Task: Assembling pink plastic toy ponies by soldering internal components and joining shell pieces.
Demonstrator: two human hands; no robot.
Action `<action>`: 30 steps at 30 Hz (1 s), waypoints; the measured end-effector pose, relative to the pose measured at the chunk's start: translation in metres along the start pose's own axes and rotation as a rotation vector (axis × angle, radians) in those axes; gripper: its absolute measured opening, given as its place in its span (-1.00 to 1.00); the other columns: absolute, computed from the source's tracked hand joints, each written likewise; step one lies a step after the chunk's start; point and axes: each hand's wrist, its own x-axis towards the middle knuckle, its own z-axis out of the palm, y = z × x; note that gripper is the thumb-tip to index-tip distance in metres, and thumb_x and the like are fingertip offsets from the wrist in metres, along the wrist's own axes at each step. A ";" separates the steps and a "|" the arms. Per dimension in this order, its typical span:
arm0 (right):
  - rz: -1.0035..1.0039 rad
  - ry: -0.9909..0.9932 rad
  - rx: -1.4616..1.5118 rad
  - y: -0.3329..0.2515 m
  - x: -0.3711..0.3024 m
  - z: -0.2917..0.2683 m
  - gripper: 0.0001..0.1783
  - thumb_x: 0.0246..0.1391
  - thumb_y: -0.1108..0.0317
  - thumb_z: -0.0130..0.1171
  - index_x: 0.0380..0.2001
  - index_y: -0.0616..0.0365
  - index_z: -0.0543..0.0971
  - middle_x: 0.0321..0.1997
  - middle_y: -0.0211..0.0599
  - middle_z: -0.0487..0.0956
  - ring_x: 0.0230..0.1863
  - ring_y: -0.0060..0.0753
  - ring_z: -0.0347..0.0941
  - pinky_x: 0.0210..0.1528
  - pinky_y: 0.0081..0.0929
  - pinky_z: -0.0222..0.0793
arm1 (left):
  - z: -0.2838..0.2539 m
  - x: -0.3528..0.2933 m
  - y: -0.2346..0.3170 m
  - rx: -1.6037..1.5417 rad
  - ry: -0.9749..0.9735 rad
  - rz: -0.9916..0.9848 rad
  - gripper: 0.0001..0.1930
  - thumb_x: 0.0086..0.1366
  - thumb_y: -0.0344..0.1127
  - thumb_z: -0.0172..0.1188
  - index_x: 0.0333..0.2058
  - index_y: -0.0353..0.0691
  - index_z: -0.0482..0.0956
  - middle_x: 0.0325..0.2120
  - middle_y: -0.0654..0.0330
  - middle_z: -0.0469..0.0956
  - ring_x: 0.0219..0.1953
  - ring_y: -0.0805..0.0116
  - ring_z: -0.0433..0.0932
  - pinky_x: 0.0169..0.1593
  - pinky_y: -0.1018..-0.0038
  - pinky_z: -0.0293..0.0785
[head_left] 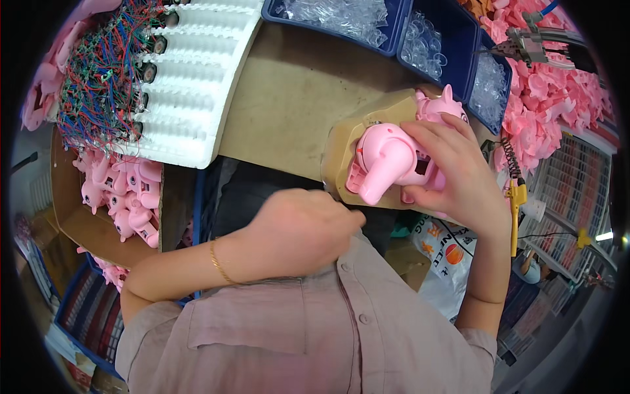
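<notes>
You have bare bench [282, 98] left of the toy [388, 156] | foam tray [193, 73] blocks you farther left | bins [454, 33] bar your far edge

1. Left hand [298, 226]: blurred; its curled fingers hide whether it grips anything.
2. Right hand [462, 180] covers part of the pink plastic animal toy [387, 157], which hides much of the tan cradle [336, 154].
3. White foam tray [197, 95] and large blue bin [399, 27]: cut off by the upper edge.
4. Distant person [532, 270]: too small to make out.
</notes>
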 end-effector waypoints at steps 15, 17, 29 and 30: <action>0.036 0.005 0.008 -0.005 0.002 -0.002 -0.27 -0.43 0.34 0.38 0.00 0.14 0.48 0.02 -0.16 0.47 0.13 -0.05 0.30 0.29 -0.12 0.06 | -0.011 0.055 -0.016 0.064 0.350 -0.036 -0.61 0.06 -0.45 0.25 -0.08 -0.26 0.49 -0.15 0.08 0.45 -0.21 0.11 0.49 -0.17 0.34 0.45; 0.057 0.014 0.039 -0.004 0.001 -0.004 -0.28 -0.43 0.34 0.37 -0.02 0.15 0.48 0.01 -0.16 0.48 0.13 -0.09 0.31 0.30 -0.12 0.04 | -0.010 0.081 -0.005 -0.087 0.319 0.046 -0.48 0.11 -0.37 0.27 0.06 -0.25 0.33 -0.03 -0.02 0.39 -0.13 0.01 0.48 -0.08 0.31 0.45; 0.715 0.209 1.509 -0.014 -0.093 0.047 -0.67 0.28 0.16 -0.02 -0.34 0.25 0.49 -0.56 -0.36 0.55 -0.64 -0.68 0.40 -0.54 -0.74 0.28 | -0.025 0.135 0.021 0.455 -0.455 0.107 -0.24 -0.03 -0.18 0.35 0.21 -0.01 0.31 -0.38 0.18 0.53 -0.42 0.20 0.53 -0.32 0.35 0.48; 0.758 0.260 1.527 -0.015 -0.090 0.053 -0.68 0.28 0.17 -0.02 -0.37 0.24 0.48 -0.61 -0.40 0.52 -0.68 -0.69 0.35 -0.57 -0.74 0.25 | -0.026 0.136 0.021 0.453 -0.426 0.106 -0.27 -0.04 -0.18 0.36 0.18 -0.02 0.36 -0.35 0.19 0.55 -0.41 0.21 0.54 -0.32 0.36 0.49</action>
